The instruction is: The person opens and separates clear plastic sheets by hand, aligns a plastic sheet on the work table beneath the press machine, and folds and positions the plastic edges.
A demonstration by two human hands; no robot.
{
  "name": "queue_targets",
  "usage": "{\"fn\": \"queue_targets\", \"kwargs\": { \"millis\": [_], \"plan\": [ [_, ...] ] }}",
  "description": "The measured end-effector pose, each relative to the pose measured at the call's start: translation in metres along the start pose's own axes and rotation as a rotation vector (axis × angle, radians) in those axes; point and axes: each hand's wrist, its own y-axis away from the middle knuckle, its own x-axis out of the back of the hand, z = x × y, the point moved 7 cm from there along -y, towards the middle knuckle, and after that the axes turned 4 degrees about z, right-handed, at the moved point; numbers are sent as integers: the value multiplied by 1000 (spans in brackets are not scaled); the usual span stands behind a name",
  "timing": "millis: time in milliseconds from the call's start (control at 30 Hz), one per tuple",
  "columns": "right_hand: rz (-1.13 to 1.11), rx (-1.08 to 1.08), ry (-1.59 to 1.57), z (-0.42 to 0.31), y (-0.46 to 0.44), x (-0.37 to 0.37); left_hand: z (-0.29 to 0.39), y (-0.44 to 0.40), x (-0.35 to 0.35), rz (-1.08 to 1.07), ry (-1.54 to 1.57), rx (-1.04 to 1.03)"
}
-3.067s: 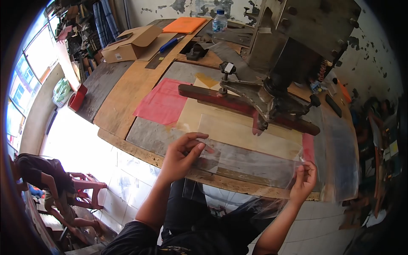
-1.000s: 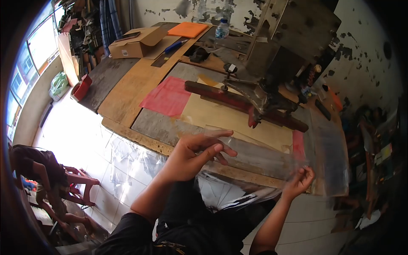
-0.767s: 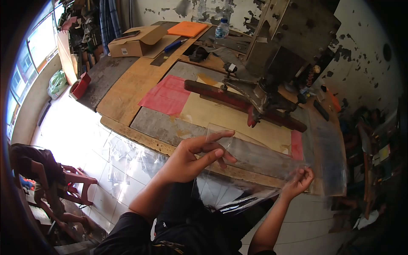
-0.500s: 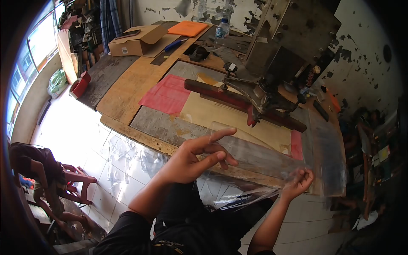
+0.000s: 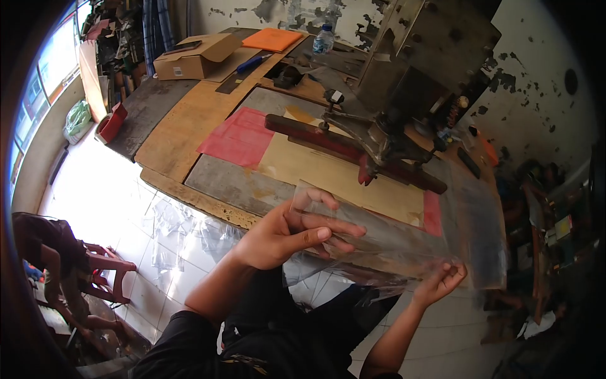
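A clear plastic sheet (image 5: 394, 247) stretches between my two hands, in front of the table's near edge. My left hand (image 5: 281, 235) holds its left end, the film passing among the fingers, with the thumb laid near the middle finger. My right hand (image 5: 442, 283) pinches the right end in curled fingers. Behind the sheet is a press with a dark red bar (image 5: 353, 151), standing over a cream sheet (image 5: 300, 167) and a pink sheet (image 5: 237, 138) on a grey plate (image 5: 218, 180).
More clear plastic (image 5: 483, 234) is stacked on the table's right side. Farther back are a cardboard box (image 5: 196, 60), an orange folder (image 5: 273, 39), a blue cutter (image 5: 251, 63) and a water bottle (image 5: 323, 39). Plastic scraps (image 5: 170, 237) lie on the floor; a person (image 5: 53, 252) sits at left beside a red stool (image 5: 107, 268).
My left index finger has bent, and the film now stands up around the left fingers. The sheet's left part has risen. My right hand keeps its pinch, and the view has shifted slightly.
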Motion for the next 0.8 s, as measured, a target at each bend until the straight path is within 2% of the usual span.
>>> {"fn": "queue_targets", "kwargs": {
  "millis": [133,200,267,333,400,433,500,533,600,633,700,733,800],
  "plan": [
    [-19,18,31,4,-1,10,1,1,2,64,-84,30],
    [40,-63,12,12,-1,17,3,0,-1,77,-80,18],
    [76,-23,81,16,-6,25,1,1,1,93,-77,9],
    [112,17,150,12,-6,33,4,1,7,105,-46,-100],
    [88,-209,78,13,-7,36,11,2,3,127,-65,-108],
    [86,-209,77,11,-7,33,14,2,2,149,-84,-115],
    [-68,-251,3,10,-5,14,13,0,4,113,-93,-128],
    [-66,-251,6,12,-5,9,11,-1,5,73,-102,-141],
    [-359,-331,-123,15,3,-23,6,-1,10,37,-121,-169],
    [-352,-332,-117,12,7,-26,5,1,12,6,-143,-199],
    [-605,-514,-320,1,30,-54,2,5,16,5,-125,-198],
    [-598,-516,-314,-5,29,-59,1,7,18,11,-111,-202],
    [-786,-516,-447,-24,36,-75,-2,11,19,22,-75,-256]
  ]
}}
